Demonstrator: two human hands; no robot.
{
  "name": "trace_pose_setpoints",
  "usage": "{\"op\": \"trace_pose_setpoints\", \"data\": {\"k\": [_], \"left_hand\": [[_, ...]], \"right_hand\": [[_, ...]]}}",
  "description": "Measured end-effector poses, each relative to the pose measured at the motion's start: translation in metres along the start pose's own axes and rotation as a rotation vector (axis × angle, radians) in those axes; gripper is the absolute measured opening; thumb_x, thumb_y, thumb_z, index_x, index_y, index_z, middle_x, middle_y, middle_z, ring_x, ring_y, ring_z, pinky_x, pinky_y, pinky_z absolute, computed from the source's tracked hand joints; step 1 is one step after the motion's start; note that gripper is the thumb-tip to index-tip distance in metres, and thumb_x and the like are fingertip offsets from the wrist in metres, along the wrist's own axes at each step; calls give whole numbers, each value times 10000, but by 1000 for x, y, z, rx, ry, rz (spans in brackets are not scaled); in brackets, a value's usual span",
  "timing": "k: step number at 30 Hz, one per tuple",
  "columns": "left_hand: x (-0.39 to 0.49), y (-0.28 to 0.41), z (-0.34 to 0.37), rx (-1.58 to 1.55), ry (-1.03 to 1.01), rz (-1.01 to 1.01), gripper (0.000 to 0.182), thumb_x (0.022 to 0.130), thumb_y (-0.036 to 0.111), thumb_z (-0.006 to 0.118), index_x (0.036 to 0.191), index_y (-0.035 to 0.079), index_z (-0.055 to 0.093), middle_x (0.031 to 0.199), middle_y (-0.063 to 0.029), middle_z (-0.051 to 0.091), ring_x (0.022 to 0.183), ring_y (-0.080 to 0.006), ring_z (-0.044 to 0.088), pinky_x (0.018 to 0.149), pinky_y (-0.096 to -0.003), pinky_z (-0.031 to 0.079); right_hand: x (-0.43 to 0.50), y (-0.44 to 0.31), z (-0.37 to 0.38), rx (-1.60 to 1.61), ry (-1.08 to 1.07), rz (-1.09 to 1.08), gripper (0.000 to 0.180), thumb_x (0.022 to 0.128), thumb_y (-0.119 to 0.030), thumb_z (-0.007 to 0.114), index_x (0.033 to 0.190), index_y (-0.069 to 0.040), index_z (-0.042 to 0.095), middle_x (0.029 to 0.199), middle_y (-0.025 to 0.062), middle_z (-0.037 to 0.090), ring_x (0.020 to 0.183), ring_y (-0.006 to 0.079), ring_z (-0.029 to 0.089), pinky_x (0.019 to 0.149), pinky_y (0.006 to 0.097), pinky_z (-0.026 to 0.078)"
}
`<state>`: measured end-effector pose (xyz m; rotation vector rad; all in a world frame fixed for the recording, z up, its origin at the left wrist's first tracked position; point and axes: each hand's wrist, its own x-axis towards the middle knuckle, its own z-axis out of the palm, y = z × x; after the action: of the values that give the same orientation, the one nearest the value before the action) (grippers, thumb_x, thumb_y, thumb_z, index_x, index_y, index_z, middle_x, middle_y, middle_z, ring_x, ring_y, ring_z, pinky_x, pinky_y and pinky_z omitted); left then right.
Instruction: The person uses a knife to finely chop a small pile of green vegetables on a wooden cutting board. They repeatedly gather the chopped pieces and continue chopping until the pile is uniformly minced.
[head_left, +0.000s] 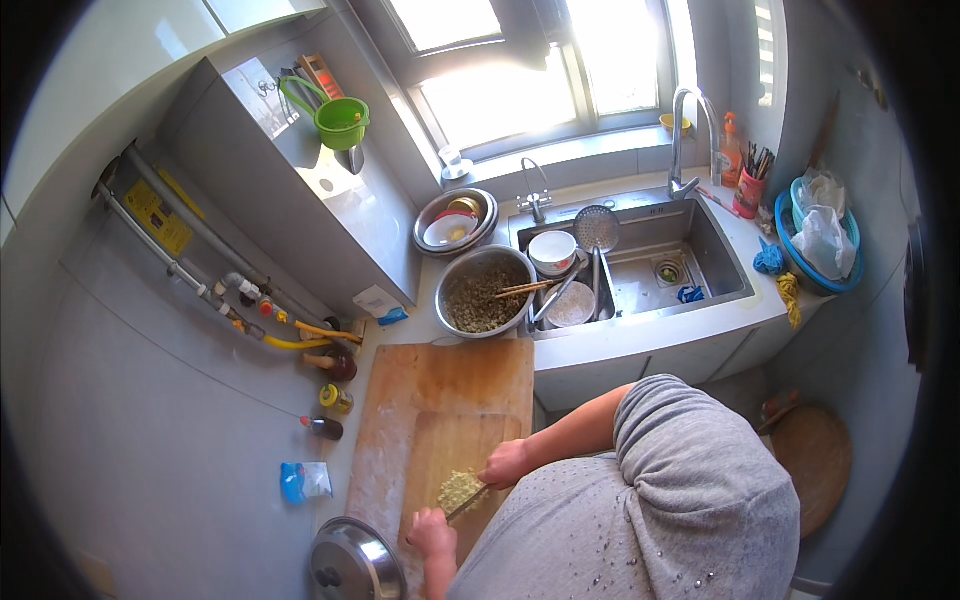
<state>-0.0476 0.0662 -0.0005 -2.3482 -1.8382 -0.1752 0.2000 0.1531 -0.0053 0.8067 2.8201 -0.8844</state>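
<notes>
My right hand (506, 465) is closed around one end of a kitchen knife (466, 503). At the knife's other end, my left hand (433, 531) grips it, with a small dark tip showing past the fingers. The blade lies across a pile of finely chopped pale yellow food (459, 489), whose kind I cannot tell. That pile sits on a smaller wooden cutting board (465, 435), which lies on a larger, flour-dusted wooden board (379, 420). Beyond the boards stands a steel bowl (444, 319) of dark chopped filling (480, 304), with wooden chopsticks (525, 288) resting in it.
A steel pot with a glass lid (352, 559) stands beside my left hand. Bottles (324, 428) and a yellow-lidded jar (336, 398) line the wall. The sink (720, 225) holds bowls (553, 251) and a skimmer (597, 228). A round wooden board (814, 469) leans at the right.
</notes>
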Motion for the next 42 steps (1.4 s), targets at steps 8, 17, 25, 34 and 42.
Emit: {"op": "trace_pose_setpoints", "data": {"k": [8, 17, 25, 34, 42], "left_hand": [[-23, -51, 31, -125, -6, 33, 127, 626, -2, 602, 655, 122, 593, 763, -73, 580, 807, -290, 571, 657, -426, 486], [18, -28, 8, -96, -91, -33, 113, 658, -1, 597, 641, 107, 569, 760, -64, 574, 823, -273, 580, 641, -403, 495], [13, -35, 12, -146, -23, -39, 114, 651, 4, 602, 640, 109, 560, 764, -65, 563, 824, -263, 573, 629, -388, 491], [36, -57, 24, -183, -90, -42, 111, 681, 11, 596, 681, 122, 588, 784, -52, 582, 855, -273, 595, 634, -416, 514], [39, -35, 19, -125, -79, -119, 131, 662, -12, 580, 678, 118, 590, 780, -42, 582, 852, -256, 598, 653, -404, 532]], "right_hand": [[20, -43, -34, -131, -81, -83, 189, 841, -203, 586, 907, -46, 667, 861, 148, 698, 814, 322, 694, 650, 453, 560], [14, -19, -6, 15, -17, 126, 217, 886, -261, 550, 932, -55, 600, 815, 159, 682, 748, 349, 678, 635, 467, 548], [35, -17, -31, -142, -129, 67, 179, 876, -189, 550, 971, -63, 635, 889, 133, 694, 822, 293, 693, 617, 410, 555], [48, -9, -38, -115, -99, 105, 260, 929, -283, 483, 969, -50, 590, 792, 186, 669, 766, 374, 666, 691, 493, 543], [47, 2, -33, -191, -83, 117, 176, 906, -217, 526, 880, -63, 607, 776, 172, 650, 740, 349, 657, 651, 460, 532]]}}
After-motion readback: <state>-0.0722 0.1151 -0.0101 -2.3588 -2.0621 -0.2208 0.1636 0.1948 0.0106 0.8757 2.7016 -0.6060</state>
